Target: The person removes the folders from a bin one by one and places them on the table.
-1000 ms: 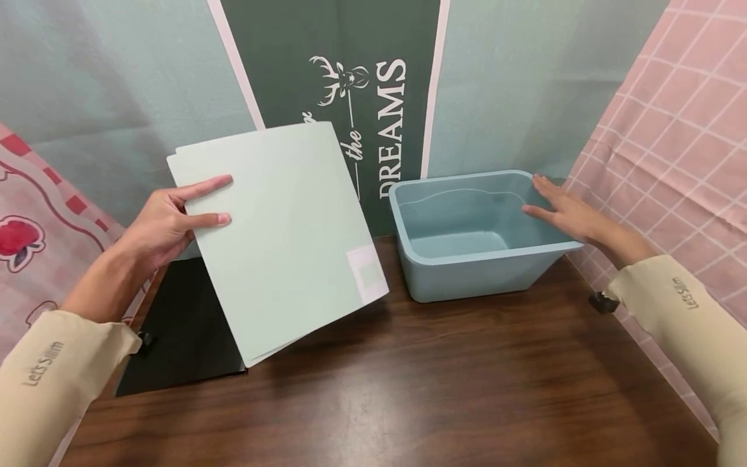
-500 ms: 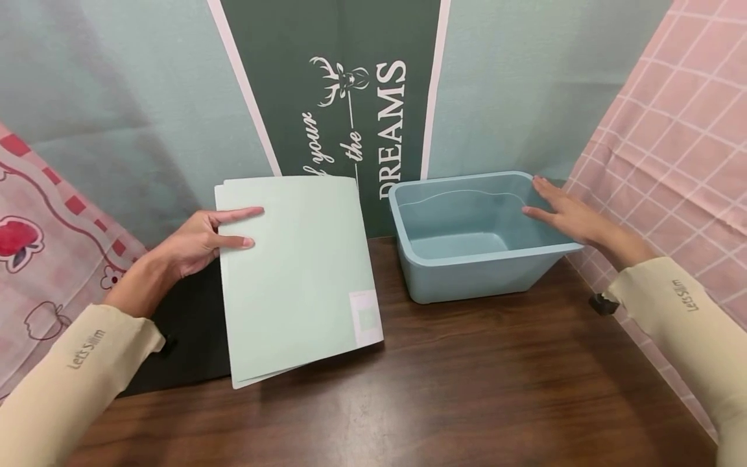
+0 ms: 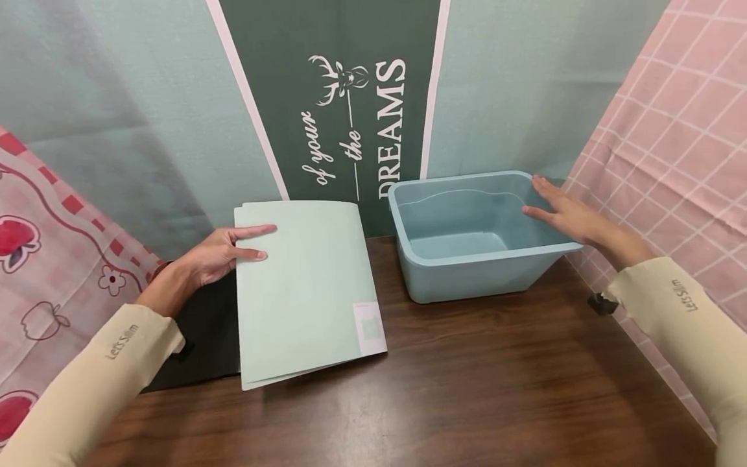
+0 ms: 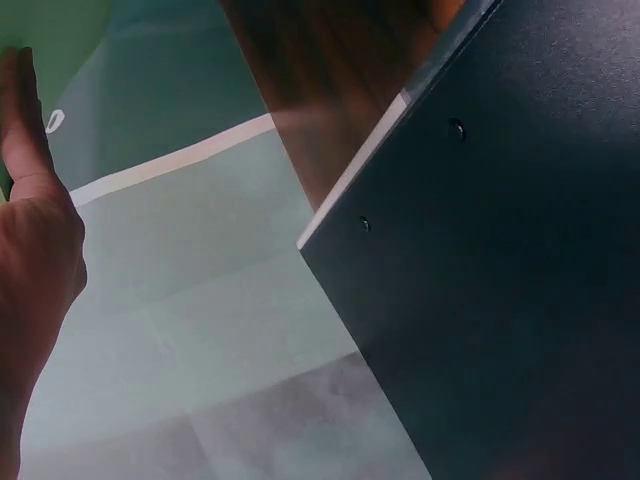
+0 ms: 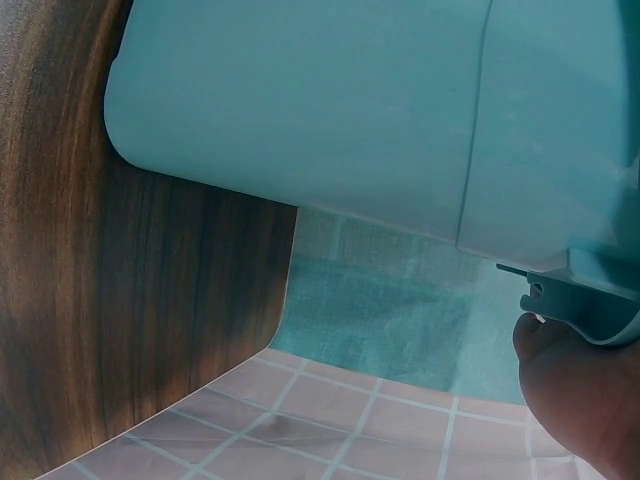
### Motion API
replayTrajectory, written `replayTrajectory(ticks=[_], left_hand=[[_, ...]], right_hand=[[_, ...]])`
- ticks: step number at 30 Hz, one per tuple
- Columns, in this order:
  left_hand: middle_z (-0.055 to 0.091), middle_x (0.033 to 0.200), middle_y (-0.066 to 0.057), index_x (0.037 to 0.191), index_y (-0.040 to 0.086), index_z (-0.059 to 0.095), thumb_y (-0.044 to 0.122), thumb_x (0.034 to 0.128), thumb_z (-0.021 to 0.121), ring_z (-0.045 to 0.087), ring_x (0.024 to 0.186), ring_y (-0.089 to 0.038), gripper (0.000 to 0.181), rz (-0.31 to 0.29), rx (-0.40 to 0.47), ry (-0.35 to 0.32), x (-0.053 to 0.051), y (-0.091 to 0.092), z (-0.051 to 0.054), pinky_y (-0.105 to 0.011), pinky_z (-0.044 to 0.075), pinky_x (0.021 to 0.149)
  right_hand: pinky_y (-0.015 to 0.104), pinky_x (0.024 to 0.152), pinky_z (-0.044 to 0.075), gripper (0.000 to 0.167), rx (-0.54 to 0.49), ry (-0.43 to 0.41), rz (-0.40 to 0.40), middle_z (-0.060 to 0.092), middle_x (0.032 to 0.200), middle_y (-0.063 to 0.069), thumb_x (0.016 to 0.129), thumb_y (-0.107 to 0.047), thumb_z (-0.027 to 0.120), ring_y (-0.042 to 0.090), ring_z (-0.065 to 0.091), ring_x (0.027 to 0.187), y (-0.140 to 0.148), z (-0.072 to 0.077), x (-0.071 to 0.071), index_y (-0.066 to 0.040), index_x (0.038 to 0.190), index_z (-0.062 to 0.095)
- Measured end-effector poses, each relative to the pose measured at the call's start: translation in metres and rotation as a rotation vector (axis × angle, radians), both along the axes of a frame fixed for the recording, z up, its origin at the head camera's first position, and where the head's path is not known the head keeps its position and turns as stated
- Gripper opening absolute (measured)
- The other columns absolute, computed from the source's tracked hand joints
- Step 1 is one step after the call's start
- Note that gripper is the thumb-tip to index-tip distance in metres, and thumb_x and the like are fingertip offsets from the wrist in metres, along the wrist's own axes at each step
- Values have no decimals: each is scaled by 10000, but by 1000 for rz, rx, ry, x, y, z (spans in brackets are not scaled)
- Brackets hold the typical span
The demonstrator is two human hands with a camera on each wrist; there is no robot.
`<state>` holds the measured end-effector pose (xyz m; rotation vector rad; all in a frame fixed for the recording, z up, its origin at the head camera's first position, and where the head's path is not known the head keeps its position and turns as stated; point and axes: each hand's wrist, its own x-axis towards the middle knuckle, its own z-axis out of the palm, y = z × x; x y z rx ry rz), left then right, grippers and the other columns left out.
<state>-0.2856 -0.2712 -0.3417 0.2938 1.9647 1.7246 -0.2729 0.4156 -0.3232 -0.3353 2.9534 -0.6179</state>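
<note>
My left hand (image 3: pixel 216 256) pinches the left edge of a pale mint-green folder (image 3: pixel 303 279), with thumb and index finger flat on its front face. A whitish label (image 3: pixel 369 329) sits near the folder's lower right corner. The folder is tilted, and its back is hidden in the head view. Gripping the right rim of a blue plastic tub (image 3: pixel 461 280) is my right hand (image 3: pixel 569 211), its thumb on the inner side. In the right wrist view, part of that hand (image 5: pixel 575 390) curls under the tub's rim (image 5: pixel 595 310).
Below my left forearm lies a flat black binder-like item (image 3: pixel 204 331); its dark cover (image 4: pixel 500 270) shows two rivets in the left wrist view. Everything stands on a brown wooden table (image 3: pixel 467 389). Printed cloth (image 3: pixel 496 78) hangs behind, and pink checked cloth (image 3: pixel 683 130) at the right.
My left hand has moved the folder right and down, and it now stands more upright beside the tub. My right hand and the tub have not moved.
</note>
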Motion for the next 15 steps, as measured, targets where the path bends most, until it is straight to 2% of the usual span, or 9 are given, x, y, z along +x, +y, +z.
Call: replayTrajectory(ticks=[1, 3, 6, 8, 9, 11, 13, 15], left_hand=[[702, 1131, 73, 1543, 157, 572, -54, 962, 728, 68, 557, -180, 638, 0, 2, -2, -1, 1, -2, -320, 143, 522], [668, 964, 16, 1538, 159, 578, -62, 959, 728, 53, 548, -198, 637, -3, 6, -12, -4, 3, -4, -323, 128, 523], [652, 904, -10, 1531, 164, 586, -64, 956, 730, 60, 539, -198, 636, -13, 1, -23, -8, 5, -8, -318, 129, 516], [651, 948, -45, 1533, 162, 583, -58, 954, 736, 72, 533, -190, 638, -13, -13, -30, -11, 5, -12, -310, 137, 512], [687, 1037, -56, 1538, 166, 578, -46, 957, 739, 78, 524, -185, 640, -19, -27, -29, -12, 4, -14, -307, 139, 505], [657, 1376, -89, 1565, 156, 543, -20, 965, 741, 97, 509, -171, 655, -36, -58, -22, -14, 4, -19, -288, 158, 490], [445, 1651, -113, 1589, 141, 505, 3, 974, 739, 130, 488, -149, 673, -52, -86, -21, -16, 4, -24, -258, 194, 474], [270, 1737, -110, 1606, 121, 471, 14, 981, 733, 163, 466, -127, 687, -67, -104, -29, -18, 4, -27, -233, 225, 460]], right_hand=[[712, 1242, 6, 881, 0, 0, -1, -139, 1753, 162, 1115, -508, 459, 464, -72, 1605, 0, 0, 0, -77, 1692, -49], [710, 1243, 3, 875, 1, 0, -1, -145, 1752, 157, 1118, -504, 452, 463, -77, 1604, 1, 0, 0, -79, 1691, -54], [706, 1246, 6, 873, 2, 4, 1, -140, 1753, 152, 1119, -505, 453, 467, -70, 1603, 0, 0, 0, -78, 1691, -50], [703, 1247, 3, 875, 0, 2, 5, -140, 1754, 149, 1118, -508, 454, 470, -69, 1602, 0, 0, 0, -82, 1692, -51], [701, 1248, 3, 874, -2, 4, 6, -135, 1755, 146, 1117, -507, 457, 470, -65, 1603, -1, 0, 0, -85, 1693, -47], [703, 1247, 7, 873, 0, 6, 7, -132, 1756, 148, 1118, -507, 456, 472, -61, 1603, -2, -1, 0, -84, 1693, -46], [704, 1246, 11, 871, 1, 7, 7, -130, 1756, 150, 1118, -505, 456, 473, -58, 1602, -2, -1, 0, -84, 1693, -44], [702, 1247, 13, 866, 6, 9, 7, -128, 1755, 153, 1121, -502, 450, 471, -59, 1602, -2, -1, 0, -78, 1692, -43]])
